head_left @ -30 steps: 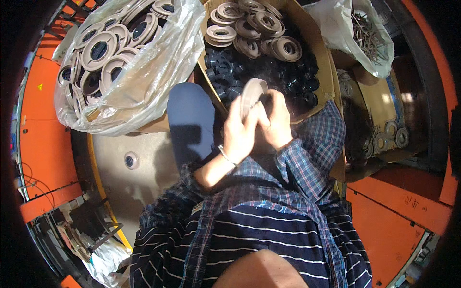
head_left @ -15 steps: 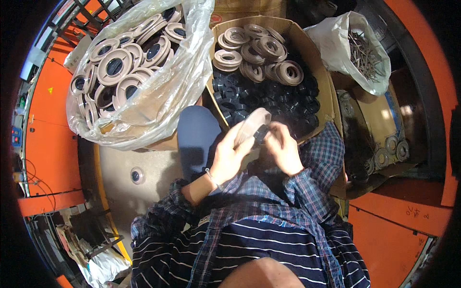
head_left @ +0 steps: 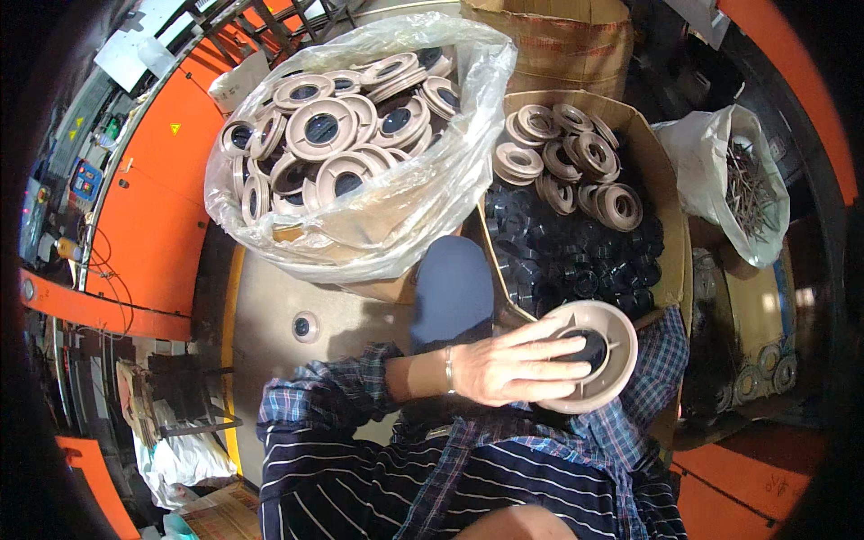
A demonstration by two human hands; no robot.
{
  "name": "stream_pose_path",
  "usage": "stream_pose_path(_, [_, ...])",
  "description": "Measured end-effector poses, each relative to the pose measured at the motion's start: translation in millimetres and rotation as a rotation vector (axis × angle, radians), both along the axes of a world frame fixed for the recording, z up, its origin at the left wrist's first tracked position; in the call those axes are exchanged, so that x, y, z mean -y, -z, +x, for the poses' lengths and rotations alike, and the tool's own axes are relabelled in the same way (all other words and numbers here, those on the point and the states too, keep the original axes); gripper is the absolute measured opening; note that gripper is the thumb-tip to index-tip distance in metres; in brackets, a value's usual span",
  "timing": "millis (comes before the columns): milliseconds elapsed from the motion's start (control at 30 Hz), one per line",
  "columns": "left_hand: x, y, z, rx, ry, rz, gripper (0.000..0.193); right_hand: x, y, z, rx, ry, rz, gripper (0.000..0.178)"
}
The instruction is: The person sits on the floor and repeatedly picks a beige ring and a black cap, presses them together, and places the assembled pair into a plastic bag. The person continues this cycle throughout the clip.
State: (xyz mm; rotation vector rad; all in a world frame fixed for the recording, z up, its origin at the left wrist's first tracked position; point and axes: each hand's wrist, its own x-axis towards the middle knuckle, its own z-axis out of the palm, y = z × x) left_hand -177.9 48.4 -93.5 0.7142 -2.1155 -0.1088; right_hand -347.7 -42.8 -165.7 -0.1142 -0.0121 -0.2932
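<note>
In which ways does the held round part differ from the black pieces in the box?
The round part is beige with a dark centre; the black pieces lack beige. The round part looks larger than each black piece. The left hand holds the round part; the black pieces lie heaped in the box. Both look round.

Holding a beige disc [head_left: 614, 376] in left hand [head_left: 504, 370], fingers [head_left: 551, 370] across its black centre [head_left: 587, 342], near a carton [head_left: 677, 270] of black parts [head_left: 585, 247], beside a plastic bag [head_left: 360, 256]

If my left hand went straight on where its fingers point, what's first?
Your left hand lies across the beige ring, so the far rim likely comes first; past that, plaid cloth, though depth is unclear.
</note>
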Motion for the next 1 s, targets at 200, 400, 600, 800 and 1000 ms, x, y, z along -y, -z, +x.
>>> stream_pose_path(200, [7, -64, 107, 0.091, -0.619, 0.077, 0.045, 19, -11, -2, -0.657, -0.068, -1.090, 0.032])
stream_pose_path(400, [2, -80, 294, 0.488, -1.597, 0.111, 0.052, 20, 11, -15, -1.000, -0.134, -1.201, 0.027])
stream_pose_path(600, [40, -57, 372, 0.445, -1.558, 0.352, 0.071, 21, 31, -7, -0.974, -0.123, -1.507, 0.028])
stream_pose_path(800, [109, -35, 477, 0.518, -1.578, 0.515, 0.076, 38, 20, 6, -1.009, -0.187, -1.521, 0.028])
stream_pose_path(1000, [167, -70, 474, 0.877, -2.047, 0.770, 0.065, 94, 11, 7, -0.886, -0.173, -1.552, 0.024])
